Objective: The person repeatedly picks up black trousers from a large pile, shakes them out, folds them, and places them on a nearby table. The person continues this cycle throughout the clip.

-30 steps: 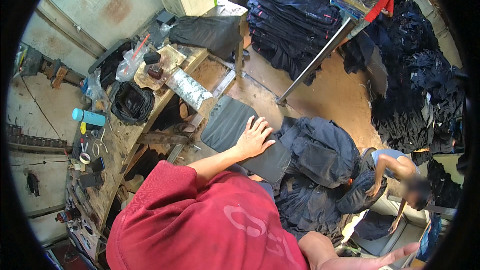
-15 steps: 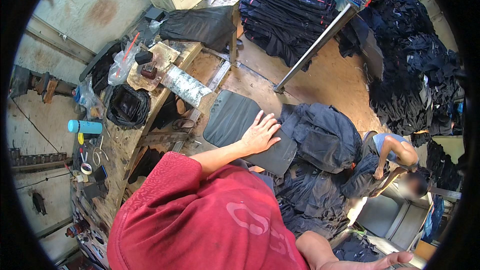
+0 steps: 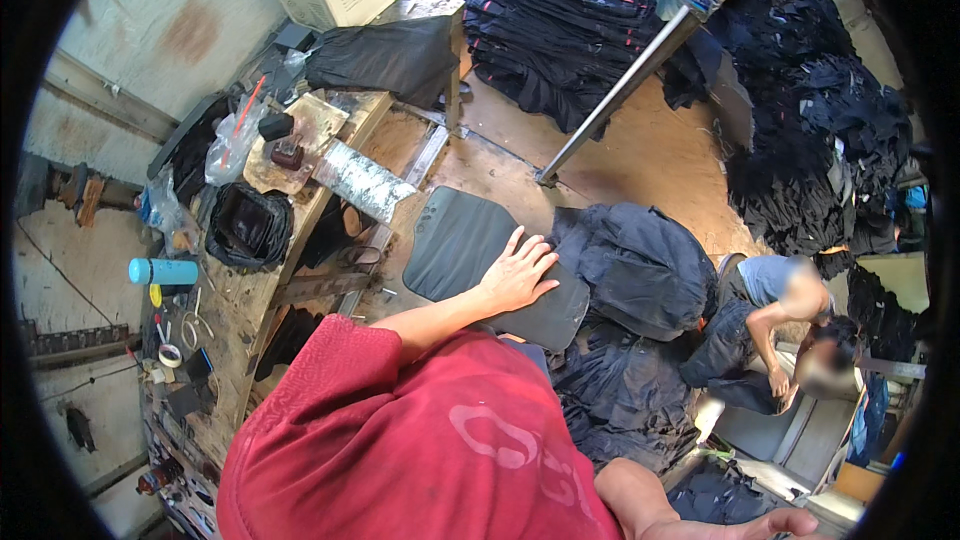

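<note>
From the head camera, the left hand (image 3: pixel 518 275) lies flat, fingers (image 3: pixel 536 258) spread and gripping nothing, on a dark grey padded board (image 3: pixel 455 240) beside the cluttered wooden bench (image 3: pixel 235 310). The right hand (image 3: pixel 765 523) shows at the lower edge; whether its fingers are open or closed I cannot tell. A heap of dark garments (image 3: pixel 640 265) touches the board's right end. Leaning on that hand could tip or slide the board, and the heap could slump onto it.

Bright daylight from above, soft shadows, sharp centre, fisheye-bent dark rim
</note>
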`<state>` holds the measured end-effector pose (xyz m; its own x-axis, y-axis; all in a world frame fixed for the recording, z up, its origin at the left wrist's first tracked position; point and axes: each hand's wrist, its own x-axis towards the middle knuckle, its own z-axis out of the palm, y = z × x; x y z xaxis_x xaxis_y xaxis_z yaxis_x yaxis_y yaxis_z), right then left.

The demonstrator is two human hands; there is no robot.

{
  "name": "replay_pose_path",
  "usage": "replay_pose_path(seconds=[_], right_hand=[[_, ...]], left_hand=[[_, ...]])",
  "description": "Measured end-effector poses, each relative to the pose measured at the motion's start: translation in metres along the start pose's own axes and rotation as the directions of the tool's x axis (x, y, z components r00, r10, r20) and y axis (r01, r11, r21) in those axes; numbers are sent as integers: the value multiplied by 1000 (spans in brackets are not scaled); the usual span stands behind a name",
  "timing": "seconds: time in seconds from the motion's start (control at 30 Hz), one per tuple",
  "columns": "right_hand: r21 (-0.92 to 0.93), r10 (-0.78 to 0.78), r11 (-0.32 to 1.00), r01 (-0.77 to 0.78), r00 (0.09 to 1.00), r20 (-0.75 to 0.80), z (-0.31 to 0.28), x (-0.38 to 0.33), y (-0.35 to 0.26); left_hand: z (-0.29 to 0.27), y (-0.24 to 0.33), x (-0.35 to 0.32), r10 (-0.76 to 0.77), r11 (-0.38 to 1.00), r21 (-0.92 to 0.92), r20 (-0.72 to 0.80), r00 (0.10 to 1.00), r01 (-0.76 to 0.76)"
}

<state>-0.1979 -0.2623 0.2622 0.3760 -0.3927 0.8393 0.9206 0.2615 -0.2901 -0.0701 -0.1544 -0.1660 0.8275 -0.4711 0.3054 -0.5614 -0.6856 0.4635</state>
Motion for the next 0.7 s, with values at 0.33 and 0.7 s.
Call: replay_pose_path(seconds=[0.33,0.7], right_hand=[[-335,473,780,-529,848,-237,-106,-51,7],[-33,113,-324,-946,-5,-994,-250,-459,-111]], left_hand=[[-10,12,14,35,998,43,104,994,-40],[11,1,4,167,973,133,145,975,-187]])
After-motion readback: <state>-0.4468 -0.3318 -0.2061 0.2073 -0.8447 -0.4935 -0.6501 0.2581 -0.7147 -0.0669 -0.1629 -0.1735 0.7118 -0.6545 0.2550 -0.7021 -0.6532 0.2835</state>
